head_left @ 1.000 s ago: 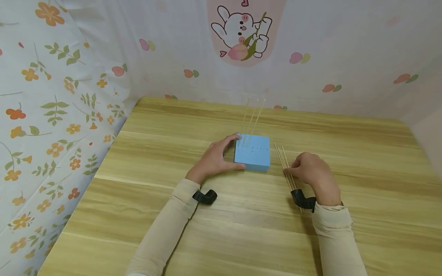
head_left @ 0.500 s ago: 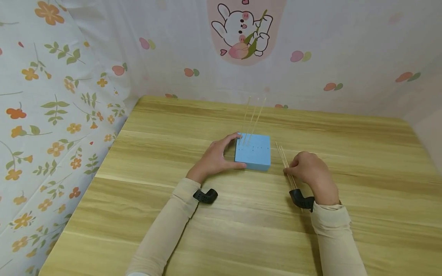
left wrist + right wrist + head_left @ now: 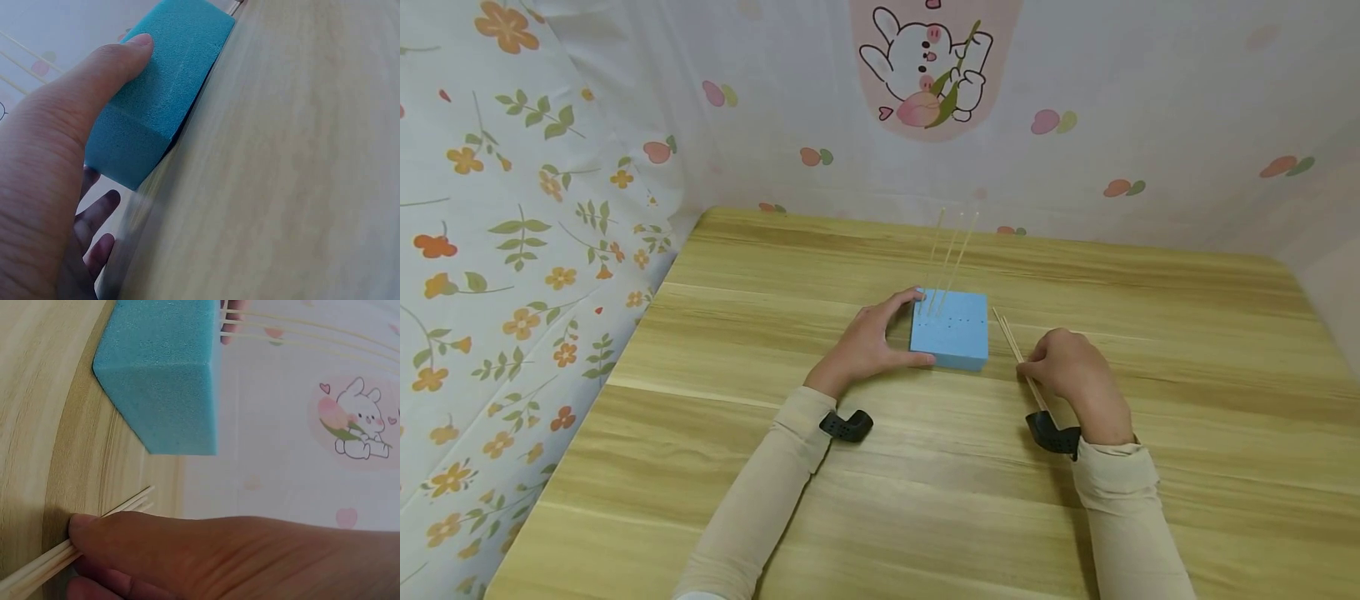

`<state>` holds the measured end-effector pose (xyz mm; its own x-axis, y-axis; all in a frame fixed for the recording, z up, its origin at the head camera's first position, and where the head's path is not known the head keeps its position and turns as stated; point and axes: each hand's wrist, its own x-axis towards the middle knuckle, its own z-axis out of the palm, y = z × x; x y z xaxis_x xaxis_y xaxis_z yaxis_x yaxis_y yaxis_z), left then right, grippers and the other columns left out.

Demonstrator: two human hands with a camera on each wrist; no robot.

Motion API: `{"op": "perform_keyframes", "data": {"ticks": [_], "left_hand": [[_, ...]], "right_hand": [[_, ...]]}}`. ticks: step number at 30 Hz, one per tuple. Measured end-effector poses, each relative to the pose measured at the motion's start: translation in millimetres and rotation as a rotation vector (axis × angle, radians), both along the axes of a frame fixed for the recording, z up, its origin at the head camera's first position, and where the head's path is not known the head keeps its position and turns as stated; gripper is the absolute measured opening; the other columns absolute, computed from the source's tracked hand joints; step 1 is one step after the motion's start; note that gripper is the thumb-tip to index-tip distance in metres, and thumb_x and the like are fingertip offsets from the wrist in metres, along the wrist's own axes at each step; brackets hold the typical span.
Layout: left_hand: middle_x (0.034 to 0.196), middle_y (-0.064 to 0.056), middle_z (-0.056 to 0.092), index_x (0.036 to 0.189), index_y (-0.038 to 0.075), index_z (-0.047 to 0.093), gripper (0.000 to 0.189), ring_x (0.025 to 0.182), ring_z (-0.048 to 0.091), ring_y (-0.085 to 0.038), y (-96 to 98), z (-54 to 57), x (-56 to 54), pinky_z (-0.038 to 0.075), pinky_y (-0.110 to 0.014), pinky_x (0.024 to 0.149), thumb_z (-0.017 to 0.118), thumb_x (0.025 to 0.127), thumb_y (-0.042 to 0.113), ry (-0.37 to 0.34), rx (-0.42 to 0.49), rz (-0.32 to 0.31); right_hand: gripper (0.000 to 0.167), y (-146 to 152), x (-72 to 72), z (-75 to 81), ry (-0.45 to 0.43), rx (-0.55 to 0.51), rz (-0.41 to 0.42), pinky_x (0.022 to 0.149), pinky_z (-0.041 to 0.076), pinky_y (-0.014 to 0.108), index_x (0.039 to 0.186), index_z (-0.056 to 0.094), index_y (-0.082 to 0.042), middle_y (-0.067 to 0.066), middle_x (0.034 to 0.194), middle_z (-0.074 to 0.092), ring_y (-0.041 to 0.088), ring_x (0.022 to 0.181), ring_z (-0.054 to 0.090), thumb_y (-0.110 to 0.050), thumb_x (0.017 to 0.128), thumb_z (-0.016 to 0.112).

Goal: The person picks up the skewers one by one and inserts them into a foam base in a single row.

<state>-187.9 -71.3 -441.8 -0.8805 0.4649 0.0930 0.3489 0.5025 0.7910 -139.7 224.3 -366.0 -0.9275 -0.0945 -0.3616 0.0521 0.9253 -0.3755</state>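
A blue foam block (image 3: 958, 340) with rows of small holes lies on the table. Three thin bamboo sticks (image 3: 957, 267) stand in its left part, leaning a little. My left hand (image 3: 865, 342) grips the block from the left, thumb on the front side and a finger at the back corner. The left wrist view shows the thumb (image 3: 128, 59) pressed on the foam. To the right of the block, my right hand (image 3: 1075, 362) pinches a small bundle of bamboo sticks (image 3: 44, 565) lying along the table. Part of that bundle is hidden behind the hand and wrist camera.
The wood-grain table (image 3: 925, 500) reaches back to a white curtain (image 3: 775, 100) printed with a rabbit and hearts. Another floral curtain (image 3: 550, 250) hangs along the left edge. A black wrist mount (image 3: 847, 427) sits on the left sleeve, another mount (image 3: 1052, 433) on the right.
The tips of the stick bundle at my right hand have drawn closer together and shifted slightly left. My right wrist has moved a little left. The left hand and block stay put.
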Motion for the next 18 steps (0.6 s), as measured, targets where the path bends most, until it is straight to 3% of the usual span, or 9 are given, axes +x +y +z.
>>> {"op": "perform_keyframes", "data": {"ticks": [6,9,13,16,18], "left_hand": [[0.163,0.011,0.039,0.154,0.031,0.043,0.092,0.145,0.042,-0.017,-0.2,0.4,0.9,0.025,-0.048,0.12,0.088,0.077,0.055,-0.006,0.002,0.0],[0.163,0.012,0.039,0.154,0.032,0.043,0.093,0.145,0.042,-0.016,-0.5,0.1,1.3,0.026,-0.047,0.12,0.089,0.076,0.055,-0.004,-0.005,0.005],[0.163,0.012,0.039,0.154,0.032,0.043,0.093,0.145,0.042,-0.015,-0.4,-0.3,1.0,0.026,-0.048,0.12,0.089,0.076,0.055,0.001,-0.009,0.006],[0.163,0.011,0.039,0.154,0.032,0.042,0.094,0.146,0.042,-0.016,-0.1,-0.2,0.4,0.025,-0.049,0.121,0.089,0.076,0.055,0.002,-0.007,0.002],[0.163,0.012,0.038,0.154,0.032,0.042,0.094,0.146,0.041,-0.016,0.2,0.1,0.0,0.025,-0.049,0.121,0.089,0.076,0.055,0.001,-0.004,-0.001]], "right_hand": [[0.029,0.8,-0.3,-0.4,-0.008,-0.004,-0.002,0.065,0.052,0.04,0.101,0.076,0.006,0.024,0.105,0.073,0.027,0.077,0.062,-0.021,0.092,0.075],[0.025,0.5,-0.1,0.0,-0.013,-0.01,-0.012,0.06,0.047,0.035,0.093,0.076,0.004,0.016,0.09,0.071,0.023,0.07,0.057,-0.02,0.091,0.075],[0.029,-0.3,0.2,0.1,-0.016,-0.029,-0.03,0.054,0.035,0.03,0.067,0.064,-0.007,-0.003,0.06,0.045,0.014,0.057,0.039,-0.02,0.09,0.075],[0.04,-0.1,0.5,0.8,-0.017,-0.043,-0.04,0.053,0.03,0.029,0.059,0.051,-0.015,-0.008,0.055,0.03,0.012,0.053,0.031,-0.019,0.09,0.074],[0.037,0.6,0.4,1.3,-0.015,-0.047,-0.045,0.053,0.031,0.03,0.06,0.054,-0.013,-0.007,0.056,0.033,0.012,0.053,0.033,-0.019,0.091,0.073]]}}
